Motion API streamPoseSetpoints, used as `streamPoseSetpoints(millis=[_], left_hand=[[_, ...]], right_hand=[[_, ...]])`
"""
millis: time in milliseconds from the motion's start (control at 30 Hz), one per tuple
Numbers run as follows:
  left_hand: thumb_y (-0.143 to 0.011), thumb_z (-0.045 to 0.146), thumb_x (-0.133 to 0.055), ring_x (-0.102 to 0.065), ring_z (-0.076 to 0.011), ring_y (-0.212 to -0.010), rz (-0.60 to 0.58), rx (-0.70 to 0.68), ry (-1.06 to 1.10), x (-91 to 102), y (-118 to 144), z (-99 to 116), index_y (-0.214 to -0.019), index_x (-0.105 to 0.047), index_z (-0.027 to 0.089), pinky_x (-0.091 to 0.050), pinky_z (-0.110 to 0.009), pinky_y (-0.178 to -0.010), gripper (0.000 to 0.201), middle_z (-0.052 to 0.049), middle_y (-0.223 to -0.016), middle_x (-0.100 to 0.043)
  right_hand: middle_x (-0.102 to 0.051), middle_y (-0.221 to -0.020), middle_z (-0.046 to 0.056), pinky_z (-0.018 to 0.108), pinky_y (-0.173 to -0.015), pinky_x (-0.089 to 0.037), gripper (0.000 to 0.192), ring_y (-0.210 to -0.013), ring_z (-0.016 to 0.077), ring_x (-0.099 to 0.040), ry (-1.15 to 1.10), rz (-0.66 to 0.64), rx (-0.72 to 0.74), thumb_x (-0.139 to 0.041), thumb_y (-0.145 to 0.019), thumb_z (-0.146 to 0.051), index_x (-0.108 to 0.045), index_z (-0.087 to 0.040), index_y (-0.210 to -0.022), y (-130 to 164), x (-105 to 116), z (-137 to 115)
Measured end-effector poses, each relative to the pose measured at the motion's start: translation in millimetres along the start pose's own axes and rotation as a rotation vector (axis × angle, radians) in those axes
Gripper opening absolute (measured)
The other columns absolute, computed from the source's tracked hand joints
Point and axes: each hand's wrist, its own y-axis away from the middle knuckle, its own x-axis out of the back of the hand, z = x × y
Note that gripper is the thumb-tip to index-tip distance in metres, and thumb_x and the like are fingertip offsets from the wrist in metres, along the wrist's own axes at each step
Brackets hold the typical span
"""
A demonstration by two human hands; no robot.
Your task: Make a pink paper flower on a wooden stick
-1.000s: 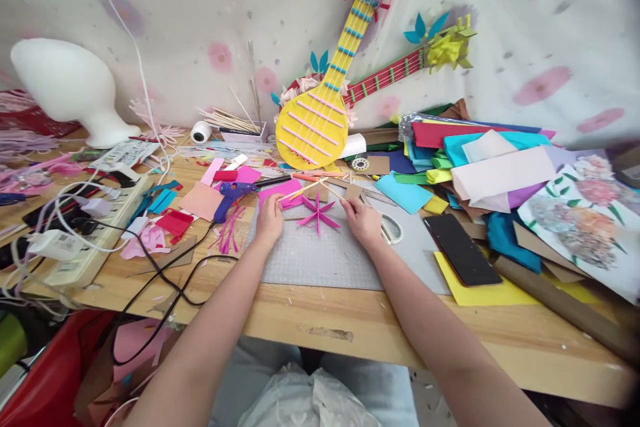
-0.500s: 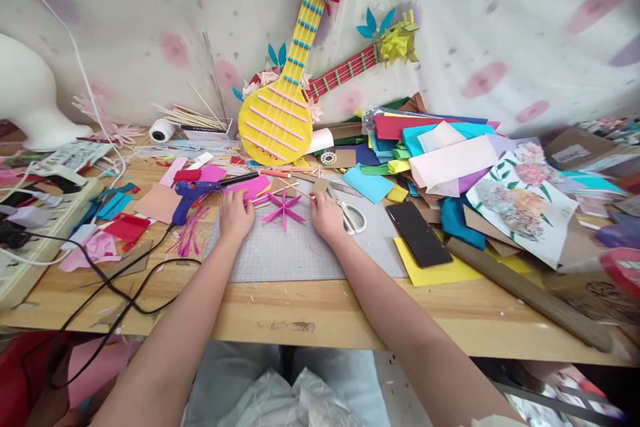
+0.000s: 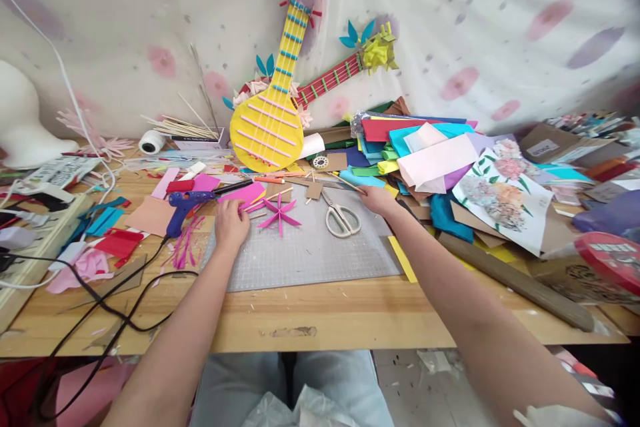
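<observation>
Background 1st: a white hanging sheet w/ pink & purple blooms [image 3: 425,73] is covering the wall, & a light-brown wooden table [image 3: 250,313] is running below it. Near the sheet, a yellow round-bodied model lute w/ pink bars [image 3: 267,133] is leaning back, w/ a red-necked model lute [image 3: 333,80] slanting behind it. Front & centre, a grey gridded cutting mat [image 3: 310,260] is lying flat; a magenta six-armed paper star [image 3: 279,215] is resting on its upper left part, just right of our left hand [image 3: 231,223]. We're resting that hand nr the mat's left edge, fingers curled & close together; can't tell if they're gripping anything. W/ our right hand [image 3: 377,200] we're pinching one end of a thin tan wooden stick [image 3: 347,182] btwn thumb & fingers, & it's pointing up-left nr the mat's back edge. Btwn our hands, right of the star, white-handled metal scissors [image 3: 345,221] are lying on the mat. Off left, a blue glue gun [image 3: 180,203] is lying on its side; back right, a pile of folded multicoloured sheets [image 3: 435,160] is spreading out.
</observation>
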Motion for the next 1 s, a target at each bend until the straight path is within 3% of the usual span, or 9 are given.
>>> streamPoseSetpoints(millis=[200, 333, 433, 533, 667, 800, 1000], left_hand=[[-0.073, 0.012, -0.042, -0.052, -0.0239, -0.093, 0.016, -0.006, 0.029, -1.1, 1.0, -2.7, -0.088, -0.057, 0.018, -0.041, -0.038, -0.084, 0.022, -0.009, -0.091, -0.057], [-0.073, 0.012, -0.042, -0.052, -0.0234, -0.092, 0.004, -0.002, 0.032, -1.0, 0.9, -3.2, -0.088, -0.058, 0.017, -0.042, -0.037, -0.084, 0.023, -0.009, -0.091, -0.058], [-0.073, 0.012, -0.042, -0.052, -0.0232, -0.091, 0.008, 0.002, 0.038, -1.1, 0.9, -3.5, -0.088, -0.058, 0.017, -0.042, -0.037, -0.084, 0.023, -0.009, -0.091, -0.058], [-0.073, 0.012, -0.042, -0.052, -0.0230, -0.090, 0.013, 0.002, 0.039, -1.5, 1.1, -3.9, -0.088, -0.058, 0.017, -0.042, -0.036, -0.083, 0.022, -0.008, -0.090, -0.059], [-0.073, 0.012, -0.042, -0.052, -0.0232, -0.091, 0.008, -0.008, 0.030, -2.1, 1.7, -4.3, -0.087, -0.058, 0.017, -0.042, -0.036, -0.083, 0.022, -0.008, -0.090, -0.059], [-0.073, 0.012, -0.042, -0.052, -0.0229, -0.092, 0.013, 0.003, 0.035, -2.1, 2.6, -4.4, -0.087, -0.058, 0.017, -0.042, -0.036, -0.083, 0.022, -0.008, -0.090, -0.058], [-0.074, 0.012, -0.042, -0.052, -0.0224, -0.091, 0.003, 0.013, 0.045, -1.5, 2.2, -4.0, -0.086, -0.057, 0.019, -0.042, -0.036, -0.083, 0.020, -0.007, -0.089, -0.059]], right_hand=[[-0.062, -0.112, 0.008, 0.030, -0.076, -0.042, 0.044, -0.096, 0.0225, -0.058, 0.055, 0.088, 0.006, -0.035, -0.085, -0.026, -0.047, -0.022, -0.127, -47.7, 32.1, 6.9], [-0.060, -0.114, 0.009, 0.029, -0.075, -0.042, 0.041, -0.096, 0.0220, -0.057, 0.085, 0.052, 0.035, -0.038, -0.084, -0.029, -0.051, -0.020, -0.122, -72.8, 55.1, 6.5], [-0.061, -0.113, 0.009, 0.030, -0.074, -0.043, 0.044, -0.096, 0.0233, -0.057, 0.200, -0.001, 0.053, -0.047, -0.080, -0.036, -0.051, -0.021, -0.121, -77.6, 50.3, 2.6], [-0.062, -0.107, 0.012, 0.034, -0.072, -0.043, 0.045, -0.095, 0.0264, -0.058, 0.334, -0.039, 0.043, -0.057, -0.072, -0.035, -0.055, -0.020, -0.115, -75.0, 29.5, -5.6], [-0.062, -0.105, 0.014, 0.035, -0.071, -0.043, 0.035, -0.094, 0.0262, -0.059, 0.438, 0.032, 0.022, -0.053, -0.074, -0.029, -0.057, -0.016, -0.107, -75.9, 10.1, -14.2], [-0.065, -0.097, 0.014, 0.036, -0.069, -0.043, 0.034, -0.090, 0.0275, -0.060, 0.436, 0.109, 0.027, -0.049, -0.077, -0.034, -0.058, -0.017, -0.104, -89.0, 21.9, -12.6], [-0.063, -0.100, 0.012, 0.034, -0.068, -0.042, 0.035, -0.091, 0.0268, -0.058, 0.400, 0.148, -0.005, -0.050, -0.075, -0.037, -0.058, -0.021, -0.105, -110.6, 49.7, -9.0]])
